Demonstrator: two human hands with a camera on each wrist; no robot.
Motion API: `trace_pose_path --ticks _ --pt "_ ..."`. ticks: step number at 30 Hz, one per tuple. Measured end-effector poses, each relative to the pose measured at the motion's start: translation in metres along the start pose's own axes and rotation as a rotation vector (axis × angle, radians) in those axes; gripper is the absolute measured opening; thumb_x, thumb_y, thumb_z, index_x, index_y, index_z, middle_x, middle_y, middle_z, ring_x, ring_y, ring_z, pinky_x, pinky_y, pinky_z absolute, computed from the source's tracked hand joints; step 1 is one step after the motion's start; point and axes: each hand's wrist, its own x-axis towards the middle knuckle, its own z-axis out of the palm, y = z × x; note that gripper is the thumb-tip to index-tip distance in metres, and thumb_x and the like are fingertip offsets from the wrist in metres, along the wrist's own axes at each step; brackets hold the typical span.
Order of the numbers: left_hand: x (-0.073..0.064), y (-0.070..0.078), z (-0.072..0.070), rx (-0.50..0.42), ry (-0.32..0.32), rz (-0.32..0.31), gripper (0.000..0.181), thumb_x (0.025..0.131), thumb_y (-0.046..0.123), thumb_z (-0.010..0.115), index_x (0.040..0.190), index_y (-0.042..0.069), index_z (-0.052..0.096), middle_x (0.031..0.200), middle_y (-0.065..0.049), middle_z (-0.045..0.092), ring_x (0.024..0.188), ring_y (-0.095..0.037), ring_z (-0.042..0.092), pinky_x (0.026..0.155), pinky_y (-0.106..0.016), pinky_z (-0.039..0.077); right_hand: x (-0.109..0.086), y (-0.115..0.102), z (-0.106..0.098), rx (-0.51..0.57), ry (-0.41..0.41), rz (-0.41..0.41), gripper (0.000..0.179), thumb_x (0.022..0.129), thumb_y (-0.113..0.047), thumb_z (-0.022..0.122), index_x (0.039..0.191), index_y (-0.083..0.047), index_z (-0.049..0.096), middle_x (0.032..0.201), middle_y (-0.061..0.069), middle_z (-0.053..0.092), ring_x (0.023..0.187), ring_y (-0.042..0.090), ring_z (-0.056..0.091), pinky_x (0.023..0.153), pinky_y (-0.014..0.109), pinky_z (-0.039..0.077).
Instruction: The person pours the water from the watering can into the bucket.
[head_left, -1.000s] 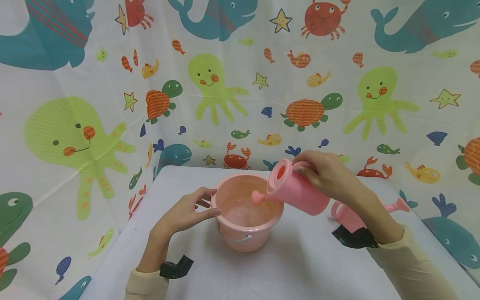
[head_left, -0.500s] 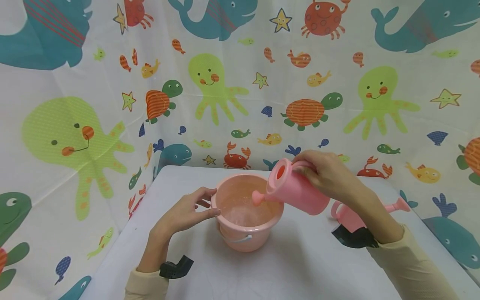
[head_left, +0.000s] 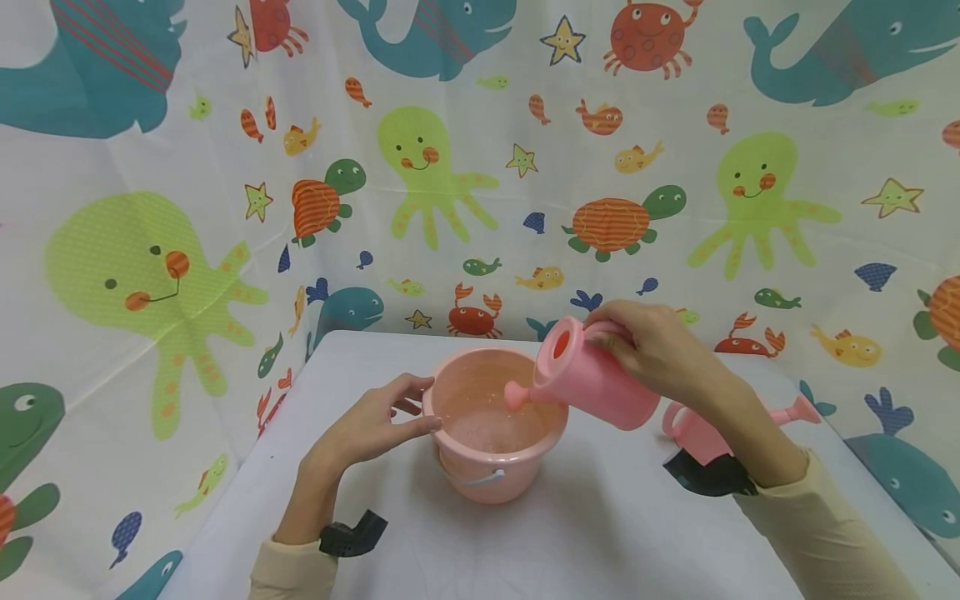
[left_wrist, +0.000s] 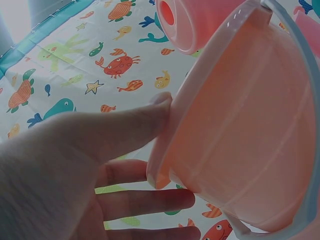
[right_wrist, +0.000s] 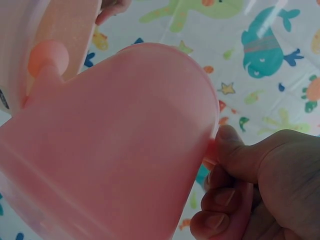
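Note:
A pale pink bucket with a light grey handle stands upright on the white table. My left hand holds its rim at the left side, thumb toward the front. In the left wrist view the thumb touches the rim while other fingers lie along the wall. My right hand grips the handle of a pink watering can, tilted with its spout head over the bucket's opening. Water with small bubbles or splashes shows inside the bucket. In the right wrist view the fingers curl round the can's handle.
A second pink watering can stands on the table at the right, partly hidden behind my right forearm. A curtain printed with sea animals hangs behind and to the left of the table.
Both hands, the bucket and the tilted watering can keep their places. Only the ripples and bubbles on the water in the bucket look slightly different.

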Motion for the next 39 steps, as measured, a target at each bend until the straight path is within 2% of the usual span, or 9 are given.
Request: trace_pose_path --ticks 16,31,39 --pt "-0.0007 0.0004 0.0000 -0.007 -0.003 0.001 0.066 0.085 0.053 0.072 0.140 0.021 0.053 0.131 -0.002 0.066 0.119 -0.025 0.061 0.088 -0.047 0.059 0.0017 -0.0008 0.0009 -0.016 -0.021 0.022 0.019 0.091 -0.007 0.071 0.110 -0.010 0.069 0.099 0.007 0.070 0.089 0.025 0.066 0.073 0.042 0.062" --pt "-0.0009 -0.0002 -0.0004 -0.007 -0.005 0.001 0.071 0.083 0.059 0.071 0.140 0.021 0.053 0.131 -0.002 0.066 0.119 -0.025 0.061 0.087 -0.047 0.059 0.0039 -0.0047 -0.0007 -0.021 -0.036 0.038 0.019 0.091 -0.009 0.071 0.109 -0.011 0.069 0.099 0.007 0.070 0.088 0.025 0.066 0.073 0.042 0.062" --pt "-0.0008 0.0007 -0.0006 -0.004 -0.006 0.000 0.070 0.083 0.058 0.072 0.139 0.020 0.053 0.131 -0.003 0.066 0.119 -0.025 0.061 0.088 -0.048 0.059 0.0045 -0.0047 -0.0012 -0.018 -0.031 0.017 0.018 0.091 -0.009 0.071 0.109 -0.010 0.070 0.098 0.008 0.070 0.087 0.025 0.066 0.072 0.042 0.062"
